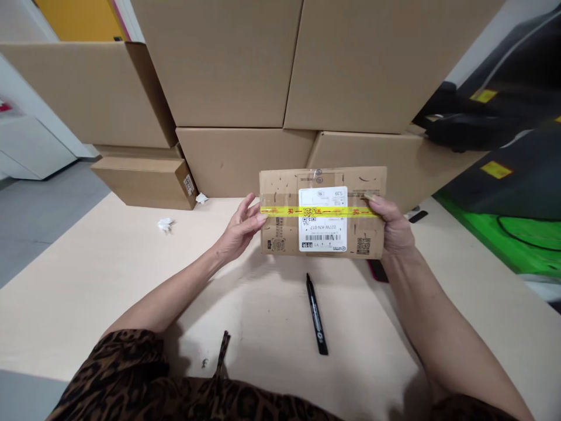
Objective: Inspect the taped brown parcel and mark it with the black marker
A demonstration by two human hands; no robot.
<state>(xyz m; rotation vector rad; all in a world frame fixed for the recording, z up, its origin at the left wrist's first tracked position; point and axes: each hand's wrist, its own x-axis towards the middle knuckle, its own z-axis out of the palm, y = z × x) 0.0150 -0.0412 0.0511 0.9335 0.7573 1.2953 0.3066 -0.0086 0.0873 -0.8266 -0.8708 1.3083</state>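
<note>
A small brown cardboard parcel [287, 234] is held up above the table, its face turned to the camera. It carries a white shipping label [323, 237], upside down, and a yellow tape strip with red print across its middle. My right hand [392, 225] grips the parcel's right edge, thumb on the front. At the left edge, my left hand [243, 225] holds the parcel with the thumb by the tape end; its other fingers are partly spread. Below the parcel a black marker [316, 316] lies on the pale table [267, 333].
Large cardboard boxes [219, 64] are stacked along the table's back. A smaller box [144, 181] stands at the back left, near crumpled white scraps [166, 224]. Partly behind my right arm lies a dark object with a red edge [377, 271]. Black bags stand at the right.
</note>
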